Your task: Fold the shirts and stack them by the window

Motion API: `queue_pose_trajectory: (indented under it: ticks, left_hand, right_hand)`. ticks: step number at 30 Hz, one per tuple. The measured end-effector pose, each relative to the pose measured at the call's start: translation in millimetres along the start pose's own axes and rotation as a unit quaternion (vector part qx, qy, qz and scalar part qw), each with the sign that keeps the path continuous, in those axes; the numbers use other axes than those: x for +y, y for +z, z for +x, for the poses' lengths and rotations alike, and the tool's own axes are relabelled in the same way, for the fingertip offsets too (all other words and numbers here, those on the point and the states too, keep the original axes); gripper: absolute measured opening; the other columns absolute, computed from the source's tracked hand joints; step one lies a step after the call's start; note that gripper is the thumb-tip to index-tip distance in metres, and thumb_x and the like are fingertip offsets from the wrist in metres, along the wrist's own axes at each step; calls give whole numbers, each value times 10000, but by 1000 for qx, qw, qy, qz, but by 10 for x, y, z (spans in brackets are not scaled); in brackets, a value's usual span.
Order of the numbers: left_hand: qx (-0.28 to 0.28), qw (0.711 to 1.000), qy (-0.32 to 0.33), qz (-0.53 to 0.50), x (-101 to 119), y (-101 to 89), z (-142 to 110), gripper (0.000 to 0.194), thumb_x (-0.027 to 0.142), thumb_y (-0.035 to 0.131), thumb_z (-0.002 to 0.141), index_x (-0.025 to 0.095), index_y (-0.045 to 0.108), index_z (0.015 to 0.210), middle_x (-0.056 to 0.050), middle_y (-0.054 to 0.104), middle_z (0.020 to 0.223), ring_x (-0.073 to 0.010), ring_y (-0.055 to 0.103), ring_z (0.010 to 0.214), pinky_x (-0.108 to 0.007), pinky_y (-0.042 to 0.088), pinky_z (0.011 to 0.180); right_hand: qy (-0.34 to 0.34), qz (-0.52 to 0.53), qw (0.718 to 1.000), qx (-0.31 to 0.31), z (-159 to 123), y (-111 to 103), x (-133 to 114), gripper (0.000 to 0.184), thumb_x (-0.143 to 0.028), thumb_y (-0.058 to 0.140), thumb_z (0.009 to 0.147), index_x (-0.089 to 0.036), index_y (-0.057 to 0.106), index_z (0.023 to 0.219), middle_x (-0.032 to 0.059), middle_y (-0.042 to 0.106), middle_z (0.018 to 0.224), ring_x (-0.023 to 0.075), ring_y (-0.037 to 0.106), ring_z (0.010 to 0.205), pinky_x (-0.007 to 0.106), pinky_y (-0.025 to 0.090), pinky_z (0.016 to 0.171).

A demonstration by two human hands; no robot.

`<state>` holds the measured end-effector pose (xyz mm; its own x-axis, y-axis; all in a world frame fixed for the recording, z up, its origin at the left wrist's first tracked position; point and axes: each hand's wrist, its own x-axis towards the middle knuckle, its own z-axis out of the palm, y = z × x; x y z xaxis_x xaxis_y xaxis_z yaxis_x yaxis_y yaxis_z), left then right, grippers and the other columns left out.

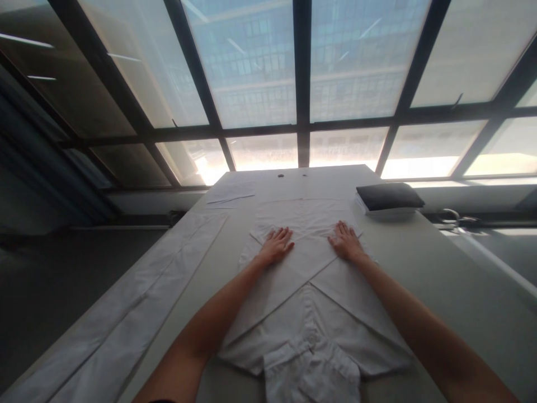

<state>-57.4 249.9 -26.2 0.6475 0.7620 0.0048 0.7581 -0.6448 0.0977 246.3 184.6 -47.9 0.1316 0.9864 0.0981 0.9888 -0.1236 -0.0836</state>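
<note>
A white shirt-like garment (pixel 308 266) is spread on the table, with its collar end toward me and a placket down the middle. Folded layers cross its upper part in diagonal edges. My left hand (pixel 277 245) rests palm down on the left side of the cloth, fingers stretched out. On the right side, my right hand (pixel 346 240) also presses flat with fingers extended. Neither hand grips anything. Small creases show in the cloth around both hands.
Long white fabric pieces (pixel 155 280) lie along the left edge of the white table (pixel 403 268). White sheets (pixel 230 192) are at the back left. A dark flat item (pixel 390 197) sits on a white stack at the right. Large windows (pixel 247 73) stand beyond the table.
</note>
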Motion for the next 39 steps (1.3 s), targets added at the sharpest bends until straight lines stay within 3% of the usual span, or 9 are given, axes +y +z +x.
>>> queue_pose_trajectory:
  ticks: [3,5,9,14,16,21,24,34,39]
  left_hand:
    - [0,999,-50,12,-273,-48,-1,623,507,213,1036,202,263,1578,-95,191,1654,-260,136,1532,-537,129,1218]
    - [-11,998,-62,14,-293,-80,20,617,487,219,1035,194,255,1578,-106,180,1655,-272,134,1532,-572,129,1207]
    - [18,996,-80,21,42,-103,98,607,441,261,1029,156,280,1565,-155,215,1640,-315,158,1523,-611,150,1190]
    - [61,998,19,-6,544,-1,110,595,441,271,1033,180,290,1567,-100,238,1644,-276,162,1526,-540,197,1210]
    - [57,998,24,-13,607,54,86,581,443,280,1032,200,318,1559,-91,271,1634,-286,194,1518,-540,209,1208]
    - [60,998,36,0,550,112,49,587,383,358,1016,200,299,1571,-95,289,1627,-299,188,1518,-538,199,1212]
    - [50,998,38,6,527,108,52,590,369,369,1016,217,279,1579,-72,273,1635,-295,175,1521,-531,201,1213]
    - [47,999,21,8,555,78,54,546,384,257,1045,240,308,1569,-68,268,1637,-287,206,1515,-534,201,1210]
    - [41,999,16,-8,550,74,59,544,412,251,1042,282,307,1568,-37,254,1644,-269,184,1522,-511,183,1220]
  right_hand:
    - [2,2,1000,2,-8,-11,-20,749,-489,253,1000,10,234,1559,191,183,1642,260,126,1525,430,90,1222]
    - [4,4,1000,2,-11,-25,-34,747,-486,262,998,7,240,1558,192,188,1641,264,135,1524,431,97,1221]
    - [4,10,1000,2,-24,-73,-39,734,-470,283,994,2,255,1555,194,206,1636,263,156,1520,427,118,1220]
    - [20,-3,999,35,-121,-181,-165,700,-404,301,997,36,266,1540,213,187,1634,291,128,1524,480,103,1218]
    - [-12,4,998,56,-185,-213,-344,674,-381,277,1006,27,268,1543,206,162,1640,291,88,1531,509,87,1215]
    - [-209,85,974,25,-278,-186,-934,639,-416,203,1035,-93,228,1586,119,193,1648,209,110,1532,472,121,1221]
    - [-217,112,970,2,-221,-130,-1032,663,-489,177,1039,-124,224,1590,109,216,1644,206,155,1524,470,135,1220]
    - [-30,23,999,-22,102,-140,35,665,-492,215,1024,-143,231,1590,104,140,1664,252,120,1528,525,107,1210]
    - [16,28,999,-3,119,-131,195,683,-500,222,1022,-142,178,1602,107,161,1662,244,152,1521,496,127,1212]
